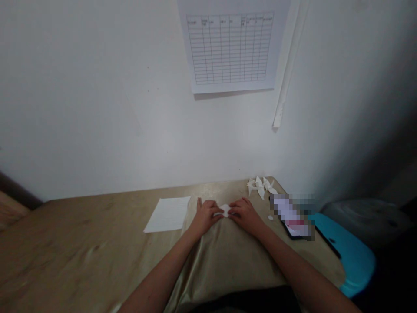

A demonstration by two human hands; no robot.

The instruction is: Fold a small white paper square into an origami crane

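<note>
At lower centre, my left hand (205, 214) and right hand (245, 214) pinch a white paper piece (225, 210) from opposite sides, presumably steadying it.

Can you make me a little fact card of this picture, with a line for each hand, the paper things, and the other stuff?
Left hand: the left hand has its fingers on the small white paper
Right hand: the right hand has its fingers on the other side of that same paper
Left of the hands: lined sheet, lying flat
Far right corner: folded white paper shapes
Right of the hands: white scrap, then a phone with a blurred-out screen
Surface: tan cloth
Wall: printed chart, words too small to read
</note>
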